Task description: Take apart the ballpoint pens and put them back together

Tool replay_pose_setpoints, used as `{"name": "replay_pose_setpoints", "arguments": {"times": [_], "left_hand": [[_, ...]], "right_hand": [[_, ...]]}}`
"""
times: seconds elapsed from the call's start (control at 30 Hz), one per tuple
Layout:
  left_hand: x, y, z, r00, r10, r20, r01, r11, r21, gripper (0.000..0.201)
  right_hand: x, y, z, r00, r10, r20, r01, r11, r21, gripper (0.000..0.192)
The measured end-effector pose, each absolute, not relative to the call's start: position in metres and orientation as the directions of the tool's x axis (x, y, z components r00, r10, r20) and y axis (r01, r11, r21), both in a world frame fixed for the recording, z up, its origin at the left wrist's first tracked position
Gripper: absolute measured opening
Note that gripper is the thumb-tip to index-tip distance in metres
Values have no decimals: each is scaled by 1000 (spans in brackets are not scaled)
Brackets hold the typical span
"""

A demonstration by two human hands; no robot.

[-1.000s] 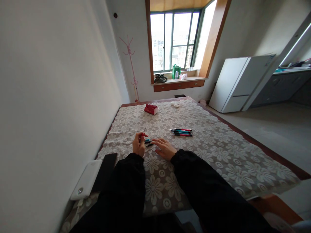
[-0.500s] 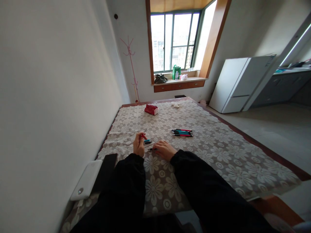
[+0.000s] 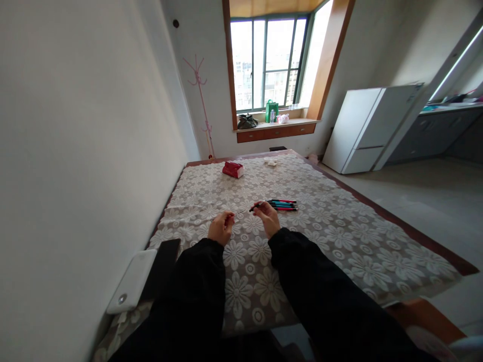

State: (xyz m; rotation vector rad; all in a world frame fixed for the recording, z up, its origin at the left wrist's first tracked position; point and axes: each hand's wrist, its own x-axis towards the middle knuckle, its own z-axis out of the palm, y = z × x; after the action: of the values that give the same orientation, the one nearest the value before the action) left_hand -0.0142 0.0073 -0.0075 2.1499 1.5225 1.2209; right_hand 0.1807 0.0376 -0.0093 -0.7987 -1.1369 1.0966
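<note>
Cloth (image 3: 332,226) with white flowers covers the whole table and fills the middle of my view, its brown edge showing along the right side. White cabinet (image 3: 368,128) stands at the upper right, the window (image 3: 267,60) sits top centre with bags on its sill, and a pink coat stand (image 3: 199,100) leans by the wall to the left of it. At the lower left edge of the cloth I see a white slab (image 3: 132,281) with a black one (image 3: 162,269) just beside it. Far across the table lies a red pack (image 3: 233,169), and a small white thing (image 3: 270,162) lies near it to the right.

Both black sleeves run up from the bottom of the frame. My right hand (image 3: 268,217) is raised at centre, fingers pinched on a dark pen (image 3: 256,205) that points left and slightly down. Just beyond it, to the right, the other pens (image 3: 283,204) lie side by side on the cloth, red and teal ones together; the hand partly covers their near end. My left hand (image 3: 221,229) sits left of centre, curled, fingertips pressed on something small and reddish that I cannot make out. Nothing lies between the two hands except bare cloth.
</note>
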Motion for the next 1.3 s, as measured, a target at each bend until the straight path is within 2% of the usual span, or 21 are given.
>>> {"name": "replay_pose_setpoints", "arguments": {"times": [0.13,0.77,0.9,1.1,1.2,1.3], "left_hand": [[-13,7,-7,133,860,493,678,-442,587,16],[-12,4,-4,175,851,495,683,-467,561,15],[-12,5,-5,232,846,480,652,-501,569,18],[-14,7,-10,282,843,458,620,-525,584,18],[-15,7,-10,292,837,463,636,-531,560,17],[-15,5,-7,320,822,471,642,-554,530,16]], "right_hand": [[179,33,-5,35,965,260,-349,256,-901,31],[179,29,-4,-91,950,298,-191,277,-942,25],[176,27,-5,-193,936,295,-66,288,-955,20],[177,25,-6,-209,922,327,147,360,-921,21],[180,25,-5,-215,918,334,226,379,-897,25],[182,24,-6,-256,922,290,321,364,-874,39]]}}
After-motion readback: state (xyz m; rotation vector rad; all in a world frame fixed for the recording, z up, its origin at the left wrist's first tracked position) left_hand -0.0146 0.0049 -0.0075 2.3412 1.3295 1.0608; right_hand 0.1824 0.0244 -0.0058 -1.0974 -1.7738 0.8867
